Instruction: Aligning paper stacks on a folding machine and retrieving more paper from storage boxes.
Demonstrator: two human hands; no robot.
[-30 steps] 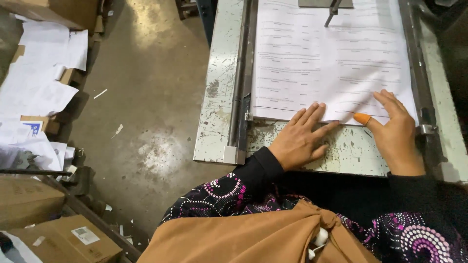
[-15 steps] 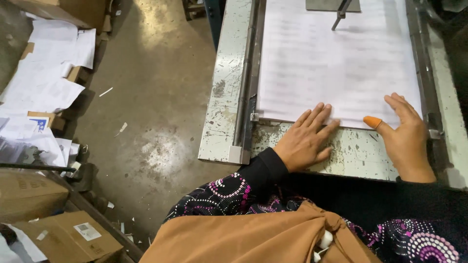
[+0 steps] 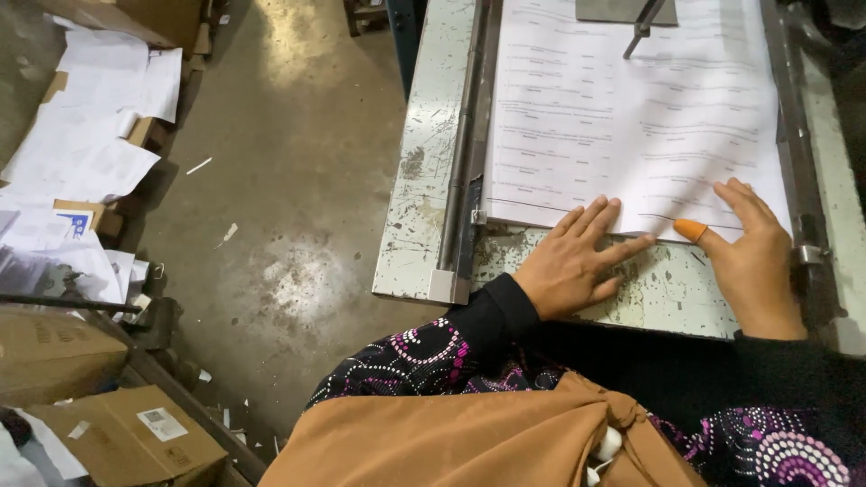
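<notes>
A stack of white printed paper sheets (image 3: 631,117) lies on a worn pale-green metal machine table (image 3: 419,207). My left hand (image 3: 573,261) rests flat on the table with fingers spread, its fingertips on the near edge of the stack. My right hand (image 3: 753,257) lies at the stack's near right corner, fingers on the paper; its thumb wears an orange rubber tip (image 3: 690,230). Neither hand holds anything. A dark metal clamp arm (image 3: 640,27) presses on the far part of the sheets.
Metal guide rails run along the left side (image 3: 465,135) and right side (image 3: 794,135) of the stack. Loose white sheets (image 3: 99,117) lie on the concrete floor at left. Cardboard boxes (image 3: 126,433) stand at bottom left. My brown garment (image 3: 469,433) fills the lower middle.
The view has shifted slightly, so table and hands sit further right in the frame. Both hands stay at the near edge of the stack, barely moved.
</notes>
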